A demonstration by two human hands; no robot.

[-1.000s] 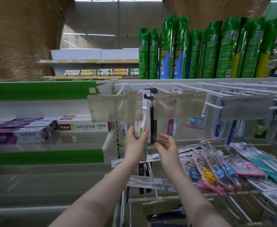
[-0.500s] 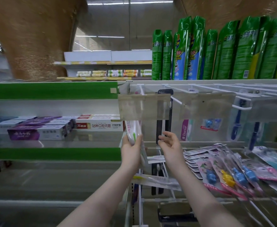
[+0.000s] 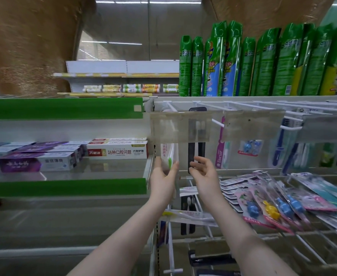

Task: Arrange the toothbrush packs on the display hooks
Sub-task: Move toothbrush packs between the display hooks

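Note:
A white and green toothbrush pack (image 3: 169, 154) hangs from the leftmost white hook (image 3: 170, 106), its top hidden behind a cloudy price-tag holder (image 3: 180, 126). My left hand (image 3: 163, 176) grips the pack's lower end. Beside it a black toothbrush pack (image 3: 196, 150) hangs on the neighbouring hook. My right hand (image 3: 204, 173) pinches the bottom of the black pack between thumb and fingers.
More hooks (image 3: 263, 105) run right with a pink Doctor pack (image 3: 220, 154) and blue packs. Children's toothbrush packs (image 3: 273, 208) lie fanned on lower hooks at right. Toothpaste boxes (image 3: 115, 151) sit on the left shelf, green spray cans (image 3: 223, 62) on top.
The view shifted so the hooks sit more to the right. The white and green pack went from held up in front of the tag holder to hanging behind it. My right hand took the black pack.

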